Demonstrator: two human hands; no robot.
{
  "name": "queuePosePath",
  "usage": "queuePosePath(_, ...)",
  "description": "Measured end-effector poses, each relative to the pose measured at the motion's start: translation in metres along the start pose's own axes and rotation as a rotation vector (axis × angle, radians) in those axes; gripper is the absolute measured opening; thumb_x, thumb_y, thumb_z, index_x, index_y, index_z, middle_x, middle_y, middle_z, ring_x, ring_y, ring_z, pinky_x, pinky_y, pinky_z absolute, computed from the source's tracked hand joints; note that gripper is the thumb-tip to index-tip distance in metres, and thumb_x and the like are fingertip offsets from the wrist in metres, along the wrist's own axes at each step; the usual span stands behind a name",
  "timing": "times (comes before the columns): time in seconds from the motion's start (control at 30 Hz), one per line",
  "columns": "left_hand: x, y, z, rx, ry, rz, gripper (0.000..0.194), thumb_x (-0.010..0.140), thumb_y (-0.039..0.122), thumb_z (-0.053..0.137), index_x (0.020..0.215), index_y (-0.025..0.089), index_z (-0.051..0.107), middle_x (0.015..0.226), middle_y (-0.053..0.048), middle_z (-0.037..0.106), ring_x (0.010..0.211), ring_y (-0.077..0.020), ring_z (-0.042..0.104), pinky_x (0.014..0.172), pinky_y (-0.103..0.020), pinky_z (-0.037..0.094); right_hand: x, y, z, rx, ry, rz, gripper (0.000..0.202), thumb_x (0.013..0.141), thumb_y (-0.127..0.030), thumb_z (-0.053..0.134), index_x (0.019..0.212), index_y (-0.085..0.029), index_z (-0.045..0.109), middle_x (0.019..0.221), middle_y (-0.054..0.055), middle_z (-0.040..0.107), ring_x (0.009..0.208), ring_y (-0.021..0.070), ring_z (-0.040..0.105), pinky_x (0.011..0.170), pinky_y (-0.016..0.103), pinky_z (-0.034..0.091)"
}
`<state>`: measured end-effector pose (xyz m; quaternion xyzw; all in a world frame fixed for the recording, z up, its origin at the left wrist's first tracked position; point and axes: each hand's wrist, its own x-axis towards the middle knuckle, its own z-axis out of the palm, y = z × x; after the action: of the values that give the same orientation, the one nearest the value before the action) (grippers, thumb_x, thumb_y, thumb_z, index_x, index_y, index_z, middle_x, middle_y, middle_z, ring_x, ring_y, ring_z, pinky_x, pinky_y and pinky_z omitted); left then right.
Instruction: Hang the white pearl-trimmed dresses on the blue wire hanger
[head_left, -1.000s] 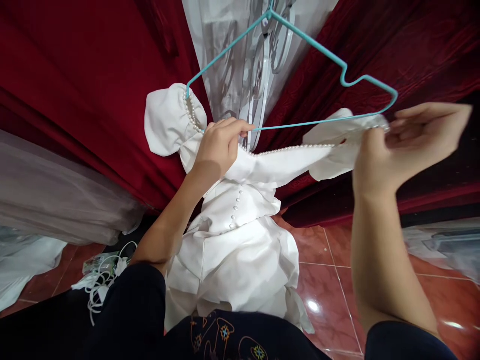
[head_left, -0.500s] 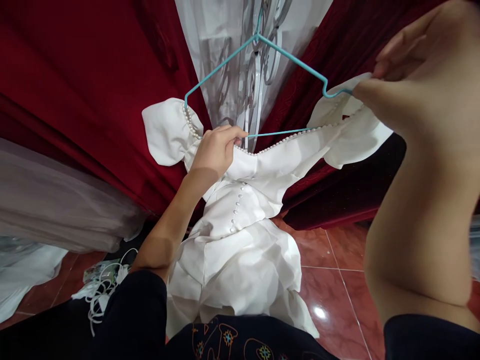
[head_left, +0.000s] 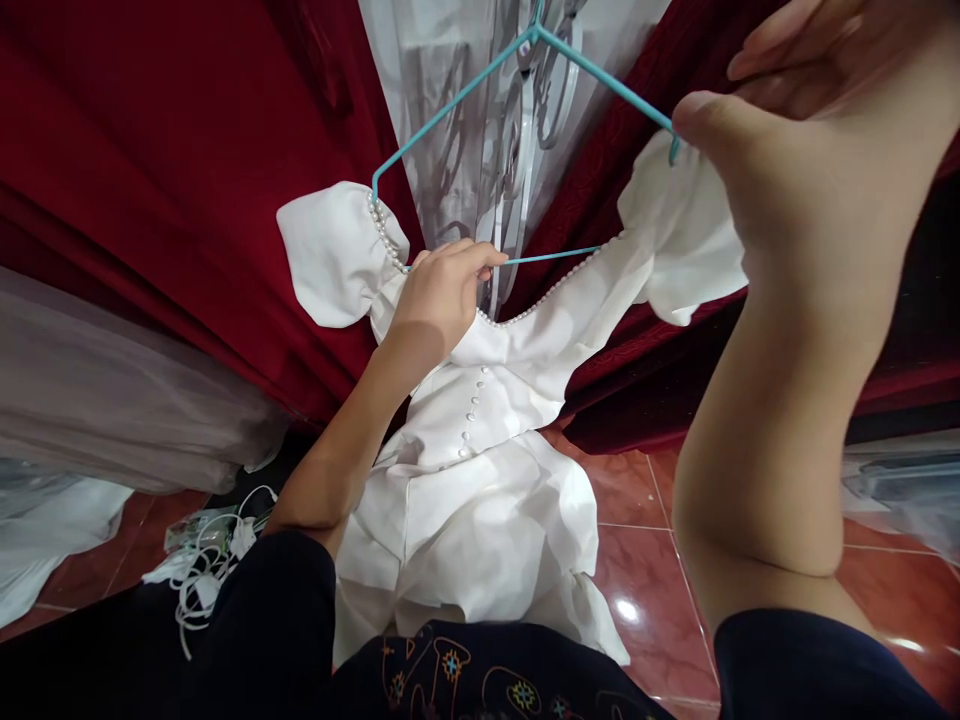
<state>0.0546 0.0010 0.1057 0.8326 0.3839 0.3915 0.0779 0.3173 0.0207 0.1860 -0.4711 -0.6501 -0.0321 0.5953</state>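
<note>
A white dress [head_left: 517, 520] with puffed sleeves, a pearl-beaded neckline and a row of buttons hangs on a thin turquoise clothes hanger [head_left: 457, 97]. My left hand [head_left: 442, 300] is closed around the hanger's lower bar at the neckline. My right hand [head_left: 817, 120] is raised at the hanger's right end, its thumb tip beside the wire and a gap between thumb and fingers. Behind that hand, the right sleeve [head_left: 675, 230] sits over the hanger's end and is partly hidden. The left sleeve [head_left: 334, 250] puffs out beside the hanger's other end.
Dark red curtains [head_left: 180, 150] hang on both sides, with sheer white cloth and a metal scrollwork frame [head_left: 517, 170] between them. Grey tulle [head_left: 112, 390] hangs at left. White cables [head_left: 202, 580] lie at lower left; the floor has reddish tiles [head_left: 637, 560].
My right hand has moved left and slightly up, and its thumb and fingers have parted. The hanger's right end and right sleeve have shifted left. My left hand keeps its hold.
</note>
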Motion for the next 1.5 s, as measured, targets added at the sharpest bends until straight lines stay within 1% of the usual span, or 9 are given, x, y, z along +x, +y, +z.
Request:
queuePosePath(0.13,-0.004,-0.001,-0.004,0.085,0.03,0.001,0.045,0.092,-0.004,0.044,0.108,0.024,0.075,0.095,-0.004,0.074,0.095,-0.0236,0.07,0.092,-0.041,0.051,-0.039,-0.016,0.014,0.224,0.123,-0.17,0.011,0.086,-0.019,0.062,0.087,-0.025,0.054,0.089,0.006,0.061,0.079,0.0165,0.059,0.068,0.032,0.046)
queuePosePath(0.3,-0.005,-0.001,-0.005,0.065,0.025,0.013,0.044,0.095,-0.001,0.044,0.113,0.024,0.075,0.099,-0.004,0.076,0.097,-0.0237,0.071,0.096,-0.041,0.052,-0.094,0.001,0.043,-0.042,-0.327,-0.285,0.014,0.097,-0.031,0.056,0.106,-0.026,0.065,0.1,0.005,0.072,0.093,0.023,0.066,0.09,0.043,0.052)
queuePosePath(0.43,-0.014,-0.002,0.003,0.043,0.059,0.07,0.039,0.103,0.008,0.044,0.121,0.025,0.074,0.114,-0.004,0.077,0.111,-0.0244,0.07,0.116,-0.049,0.048,-0.117,0.013,0.057,-0.146,-0.282,-0.261,0.025,0.102,-0.037,0.053,0.121,-0.028,0.066,0.102,0.005,0.072,0.097,0.026,0.065,0.101,0.05,0.046)
queuePosePath(0.67,-0.026,-0.011,-0.01,0.23,0.674,-0.027,0.044,0.099,0.025,0.069,0.142,0.034,0.069,0.15,-0.012,0.055,0.148,-0.0367,0.044,0.132,-0.059,0.028,-0.121,0.01,0.062,-0.119,-0.188,-0.25,0.029,0.103,-0.029,0.047,0.12,-0.033,0.07,0.105,0.005,0.072,0.097,0.0266,0.064,0.102,0.052,0.044)
queuePosePath(0.77,-0.018,-0.038,-0.032,0.233,0.674,-0.066,0.065,0.092,0.028,0.076,0.154,0.037,0.058,0.16,-0.009,0.05,0.156,-0.0366,0.039,0.136,-0.054,0.025,-0.123,0.014,0.066,-0.097,-0.173,-0.253,0.032,0.102,-0.029,0.048,0.124,-0.034,0.071,0.108,0.005,0.071,0.098,0.0263,0.064,0.101,0.052,0.044)
queuePosePath(0.9,-0.013,-0.083,-0.059,0.08,0.467,-0.11,0.04,0.106,0.041,0.059,0.145,0.034,0.064,0.142,0.001,0.071,0.144,-0.0265,0.057,0.126,-0.039,0.045,-0.121,0.021,0.063,-0.157,-0.163,-0.226,0.032,0.1,-0.029,0.05,0.12,-0.032,0.075,0.106,0.006,0.072,0.099,0.0267,0.064,0.1,0.052,0.044)
queuePosePath(1.07,-0.019,-0.113,-0.081,-0.024,0.613,-0.169,0.035,0.109,0.057,0.057,0.114,0.027,0.074,0.109,0.013,0.078,0.107,-0.0158,0.067,0.103,-0.04,0.057,-0.116,0.021,0.057,-0.08,-0.206,-0.231,0.033,0.1,-0.025,0.05,0.12,-0.032,0.075,0.11,0.006,0.073,0.103,0.0264,0.065,0.102,0.052,0.044)
queuePosePath(1.3,-0.012,-0.134,-0.07,-0.174,0.622,-0.415,0.084,0.095,0.095,0.041,0.07,0.017,0.023,0.069,-0.002,0.015,0.063,-0.0075,0.024,0.055,-0.025,0.023,-0.116,0.014,0.052,-0.128,-0.228,-0.197,0.026,0.102,-0.029,0.051,0.114,-0.032,0.073,0.108,0.006,0.074,0.102,0.0268,0.066,0.104,0.053,0.045)
queuePosePath(1.5,-0.007,-0.095,-0.075,-0.334,0.563,-0.586,0.059,0.094,0.049,0.072,0.066,0.019,0.03,0.067,0.001,0.021,0.063,-0.0084,0.025,0.055,-0.027,0.023,-0.117,0.018,0.051,-0.108,-0.183,-0.256,0.026,0.103,-0.024,0.049,0.109,-0.031,0.073,0.104,0.005,0.073,0.096,0.0249,0.064,0.1,0.051,0.046)
